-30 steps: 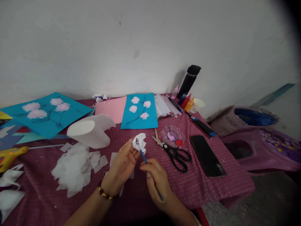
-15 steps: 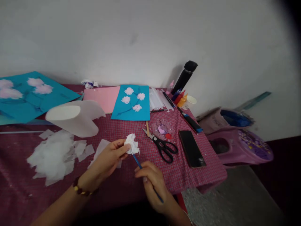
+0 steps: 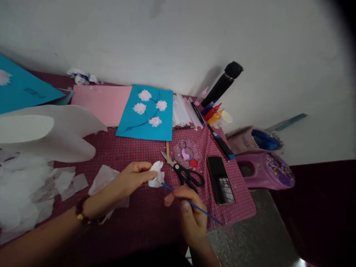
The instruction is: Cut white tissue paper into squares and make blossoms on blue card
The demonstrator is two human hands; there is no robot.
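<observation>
Between thumb and fingers, my left hand (image 3: 136,178) pinches a crumpled white tissue paper flower (image 3: 157,171). My right hand (image 3: 189,207) grips a thin blue paintbrush (image 3: 198,208), whose tip touches the flower's lower edge. Just beyond lie black-handled scissors (image 3: 183,172), partly under a wooden stick (image 3: 168,152). A clear palette (image 3: 182,145) holds lilac and red paint. Behind it rests a blue sheet (image 3: 130,128) with pale pink flowers and painted stems. Loose white tissue squares (image 3: 102,178) lie under and beside my left forearm.
A white moulded form (image 3: 72,133) and a pile of tissue squares (image 3: 22,196) occupy the left. A phone (image 3: 219,181), a cutter (image 3: 224,144), paint bottles (image 3: 215,116) and a black flask (image 3: 222,85) stand or lie right. Beyond the table edge is a pink stool (image 3: 258,178).
The view has shifted, bringing the white form and tissue pile nearer the left edge. The brush in my right hand now lies flatter, its handle pointing further right. Both hands keep their holds.
</observation>
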